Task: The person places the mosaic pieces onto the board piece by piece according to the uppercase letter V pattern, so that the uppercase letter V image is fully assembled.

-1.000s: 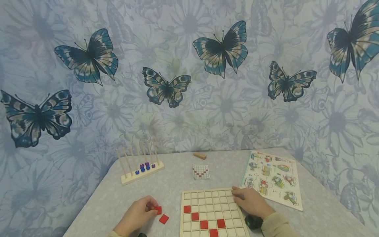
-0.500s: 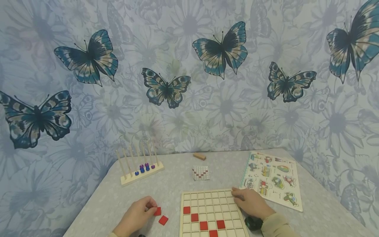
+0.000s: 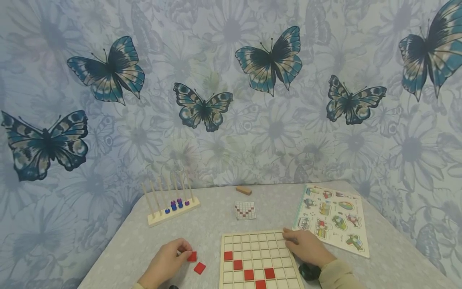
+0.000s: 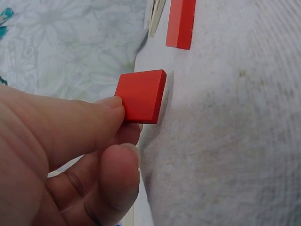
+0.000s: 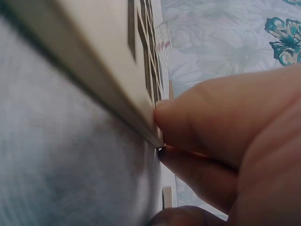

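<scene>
My left hand [image 3: 167,259] pinches a red square tile [image 4: 141,96] between thumb and fingertips, just above the tablecloth. A second red tile [image 3: 199,268] lies flat on the cloth beside it. To the right is a pale wooden grid board [image 3: 254,244], its near edge cut off by the frame. Several red tiles sit in its cells, stepping diagonally down from the left and up again by one cell. At the board's far right corner my right hand [image 3: 309,248] grips the rim, thumb [image 5: 188,113] on top and a finger at the underside.
Behind the board lies a small pattern card [image 3: 245,210] with a red V on a grid. A wooden block [image 3: 243,190] rests farther back. A peg stand [image 3: 159,218] with blue and purple beads is at the left. A picture puzzle board [image 3: 335,237] lies at the right.
</scene>
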### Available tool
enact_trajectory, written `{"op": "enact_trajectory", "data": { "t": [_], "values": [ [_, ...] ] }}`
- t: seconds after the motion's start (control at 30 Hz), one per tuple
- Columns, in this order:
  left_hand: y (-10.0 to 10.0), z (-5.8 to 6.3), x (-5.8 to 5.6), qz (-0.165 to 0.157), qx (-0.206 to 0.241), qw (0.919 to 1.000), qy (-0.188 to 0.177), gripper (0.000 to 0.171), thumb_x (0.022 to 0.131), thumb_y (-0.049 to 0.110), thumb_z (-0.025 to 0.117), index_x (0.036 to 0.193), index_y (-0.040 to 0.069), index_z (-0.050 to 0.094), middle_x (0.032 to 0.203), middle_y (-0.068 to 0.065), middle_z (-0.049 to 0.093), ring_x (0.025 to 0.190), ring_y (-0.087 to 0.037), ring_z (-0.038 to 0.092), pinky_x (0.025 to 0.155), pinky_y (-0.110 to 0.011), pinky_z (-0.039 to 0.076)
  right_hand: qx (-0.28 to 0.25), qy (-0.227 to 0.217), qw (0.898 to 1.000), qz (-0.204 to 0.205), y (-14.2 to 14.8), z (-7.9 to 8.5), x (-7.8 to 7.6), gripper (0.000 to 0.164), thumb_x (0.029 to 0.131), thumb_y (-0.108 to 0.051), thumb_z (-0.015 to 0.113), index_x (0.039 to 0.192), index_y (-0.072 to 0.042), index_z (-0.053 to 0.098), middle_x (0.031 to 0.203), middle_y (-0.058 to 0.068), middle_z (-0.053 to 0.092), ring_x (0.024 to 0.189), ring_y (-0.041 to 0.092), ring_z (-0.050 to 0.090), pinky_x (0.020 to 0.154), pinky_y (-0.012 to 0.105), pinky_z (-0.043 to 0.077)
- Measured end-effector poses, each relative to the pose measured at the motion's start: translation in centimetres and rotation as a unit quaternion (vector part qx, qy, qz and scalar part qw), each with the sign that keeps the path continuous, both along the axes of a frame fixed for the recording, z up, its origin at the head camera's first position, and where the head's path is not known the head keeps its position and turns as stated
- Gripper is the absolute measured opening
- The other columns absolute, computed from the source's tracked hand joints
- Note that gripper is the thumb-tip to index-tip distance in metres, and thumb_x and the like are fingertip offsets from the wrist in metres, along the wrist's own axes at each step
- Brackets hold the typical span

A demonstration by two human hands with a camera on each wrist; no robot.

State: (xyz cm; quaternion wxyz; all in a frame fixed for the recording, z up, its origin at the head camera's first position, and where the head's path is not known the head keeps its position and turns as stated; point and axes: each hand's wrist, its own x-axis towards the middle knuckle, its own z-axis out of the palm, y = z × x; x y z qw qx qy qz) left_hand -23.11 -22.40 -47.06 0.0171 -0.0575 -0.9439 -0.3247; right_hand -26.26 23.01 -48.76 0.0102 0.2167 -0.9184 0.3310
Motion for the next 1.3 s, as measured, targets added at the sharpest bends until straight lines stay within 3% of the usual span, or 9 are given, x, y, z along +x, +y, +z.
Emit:
{"op": "enact_trajectory", "data": {
  "t": [0.47, 0.77, 0.87, 1.03, 1.2, 1.3],
  "values": [
    [-0.1, -0.3, -0.1, -0.001, 0.007, 0.9999, 0.013, 0.008, 0.095, 0.018, 0.074, 0.091, 0.018, 0.067, 0.082, 0.010, 0.066, 0.075, -0.010, 0.057, 0.064, -0.027, 0.047, 0.004, -0.005, 1.000, -0.007, 0.0, 0.2, 0.1, 0.036, 0.100, -0.024, 0.067, 0.131, -0.005, 0.070, 0.145, 0.012, 0.061, 0.130, 0.042, 0.059, 0.102, 0.060, 0.047],
    [0.8, -0.1, -0.2, -0.036, 0.082, 0.9958, 0.021, 0.007, 0.096, 0.022, 0.074, 0.096, 0.016, 0.071, 0.086, 0.006, 0.069, 0.069, -0.010, 0.058, 0.060, -0.025, 0.050, 0.003, -0.008, 1.000, -0.008, 0.1, 0.2, 0.0, 0.036, 0.100, -0.024, 0.066, 0.131, -0.005, 0.069, 0.145, 0.012, 0.061, 0.131, 0.043, 0.059, 0.102, 0.061, 0.047],
    [1.5, 0.4, -0.1, -0.070, 0.141, 0.9874, -0.017, 0.016, 0.097, 0.026, 0.073, 0.103, 0.011, 0.073, 0.090, 0.002, 0.072, 0.071, -0.014, 0.060, 0.062, -0.027, 0.052, 0.000, -0.010, 1.000, -0.007, 0.0, 0.2, 0.0, 0.036, 0.100, -0.024, 0.066, 0.131, -0.005, 0.069, 0.146, 0.012, 0.061, 0.131, 0.043, 0.058, 0.102, 0.061, 0.047],
    [3.6, 1.8, 0.0, -0.128, 0.235, 0.9585, -0.098, 0.029, 0.098, 0.032, 0.072, 0.112, 0.007, 0.076, 0.100, -0.002, 0.075, 0.080, -0.020, 0.063, 0.067, -0.034, 0.054, 0.002, -0.008, 1.000, -0.010, -0.2, 0.1, 0.0, 0.035, 0.100, -0.023, 0.066, 0.130, -0.005, 0.070, 0.145, 0.012, 0.061, 0.131, 0.044, 0.058, 0.103, 0.061, 0.047],
    [6.7, 2.7, -0.1, -0.162, 0.238, 0.9504, -0.117, 0.022, 0.098, 0.029, 0.072, 0.107, 0.010, 0.076, 0.097, -0.001, 0.074, 0.079, -0.019, 0.062, 0.068, -0.036, 0.053, 0.001, -0.013, 1.000, -0.008, -0.2, 0.2, 0.1, 0.034, 0.100, -0.023, 0.066, 0.129, -0.005, 0.070, 0.145, 0.012, 0.061, 0.131, 0.044, 0.058, 0.103, 0.062, 0.046],
    [9.0, 3.1, -0.7, -0.183, 0.226, 0.9508, -0.106, 0.018, 0.099, 0.024, 0.071, 0.105, 0.009, 0.076, 0.094, -0.001, 0.074, 0.075, -0.018, 0.062, 0.068, -0.036, 0.053, 0.000, -0.009, 1.000, -0.009, -0.2, 0.2, 0.1, 0.034, 0.100, -0.023, 0.066, 0.129, -0.005, 0.070, 0.145, 0.012, 0.061, 0.130, 0.044, 0.058, 0.103, 0.062, 0.046]
  ]
}}
